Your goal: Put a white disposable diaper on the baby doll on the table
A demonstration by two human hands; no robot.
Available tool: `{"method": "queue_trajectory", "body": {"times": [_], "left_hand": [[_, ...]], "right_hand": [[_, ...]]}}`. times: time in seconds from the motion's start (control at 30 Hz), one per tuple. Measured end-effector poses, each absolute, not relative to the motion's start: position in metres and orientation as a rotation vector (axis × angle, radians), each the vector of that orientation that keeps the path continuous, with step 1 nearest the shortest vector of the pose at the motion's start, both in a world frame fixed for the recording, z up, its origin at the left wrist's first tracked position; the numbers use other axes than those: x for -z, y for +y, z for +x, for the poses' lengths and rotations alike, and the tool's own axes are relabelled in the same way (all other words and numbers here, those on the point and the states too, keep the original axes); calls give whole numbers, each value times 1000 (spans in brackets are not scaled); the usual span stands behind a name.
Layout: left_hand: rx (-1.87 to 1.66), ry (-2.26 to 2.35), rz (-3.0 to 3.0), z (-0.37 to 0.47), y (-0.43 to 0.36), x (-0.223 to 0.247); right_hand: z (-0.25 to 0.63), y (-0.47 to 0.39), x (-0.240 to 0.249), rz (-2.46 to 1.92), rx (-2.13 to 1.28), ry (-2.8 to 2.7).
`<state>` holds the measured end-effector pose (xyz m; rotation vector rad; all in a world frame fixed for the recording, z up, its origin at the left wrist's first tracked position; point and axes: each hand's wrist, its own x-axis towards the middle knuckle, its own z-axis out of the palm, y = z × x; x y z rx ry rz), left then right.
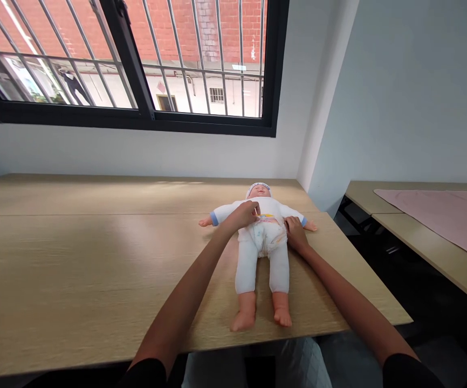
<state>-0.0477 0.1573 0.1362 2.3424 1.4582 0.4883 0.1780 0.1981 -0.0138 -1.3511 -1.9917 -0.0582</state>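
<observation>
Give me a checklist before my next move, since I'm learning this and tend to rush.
1. Doll face up on the table: ok.
2. Feet inside the near table edge: ok, though close to it.
3. Diaper around the hips: ok.
4. Left hand at the waist, right hand beside the hip: ok.
5. Waist sides open to view: not ok, the hands partly cover them.
6. Diaper fastened on both sides: cannot tell, the fastenings are not clear.

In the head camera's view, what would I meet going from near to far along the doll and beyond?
Bare feet, white-clad legs, diaper, cap, window frame.
</observation>
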Motion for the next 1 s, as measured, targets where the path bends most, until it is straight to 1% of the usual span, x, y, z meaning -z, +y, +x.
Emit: {"method": "queue_trajectory", "body": {"times": [0.27, 0.57, 0.77, 1.0], "left_hand": [[-393, 1376, 2208, -70, 170, -136], [-501, 1333, 2288, -74, 184, -121], [-553, 1428, 2236, -63, 172, -129], [-433, 1515, 2338, -53, 160, -140]], "right_hand": [[178, 198, 13, -1338, 46, -2018], [179, 198, 15, -1339, 75, -2049], [178, 198, 14, -1360, 74, -2048], [177, 196, 13, -1372, 107, -2060]]}}
